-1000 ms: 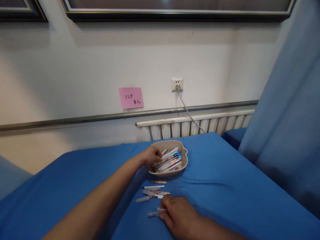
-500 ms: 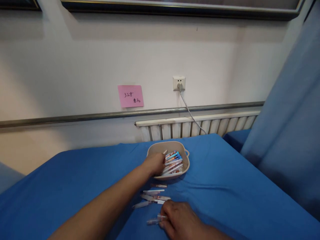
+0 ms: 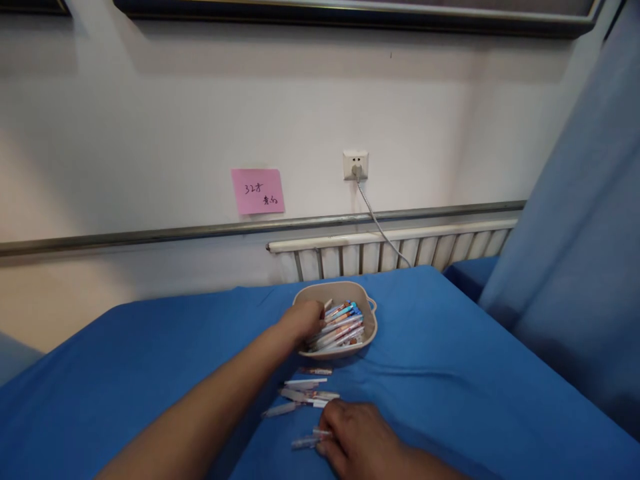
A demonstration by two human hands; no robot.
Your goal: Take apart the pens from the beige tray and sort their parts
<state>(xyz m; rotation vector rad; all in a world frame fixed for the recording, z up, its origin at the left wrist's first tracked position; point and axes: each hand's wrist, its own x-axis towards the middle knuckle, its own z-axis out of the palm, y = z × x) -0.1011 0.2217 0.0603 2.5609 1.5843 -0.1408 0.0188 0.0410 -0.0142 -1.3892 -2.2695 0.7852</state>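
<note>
A beige basket (image 3: 336,291) holds a pile of pens (image 3: 340,328), several with blue ends. My left hand (image 3: 306,319) reaches over its left side, touching or hovering just above the pens; its fingertips are hidden from me. Lower down, my right hand (image 3: 357,433) is closed around a couple of slim, clear-ended pens (image 3: 311,440) that stick out to the left. Between the basket and my right hand, several more pens (image 3: 303,395) lie loosely on the blue cloth, mostly crosswise. One brownish pen (image 3: 316,371) rests by itself just below the basket.
Blue cloth (image 3: 450,373) covers the table, slightly creased. Behind it stand a white radiator (image 3: 400,245) and a metal rail (image 3: 210,231). A cable (image 3: 373,215) runs down from a wall socket (image 3: 355,164). A pink note (image 3: 258,191) is on the wall; a blue curtain (image 3: 560,220) hangs right.
My left hand has shifted slightly left and up within the basket, uncovering more pens. My right hand keeps its grip in nearly the same place. The view has moved slightly.
</note>
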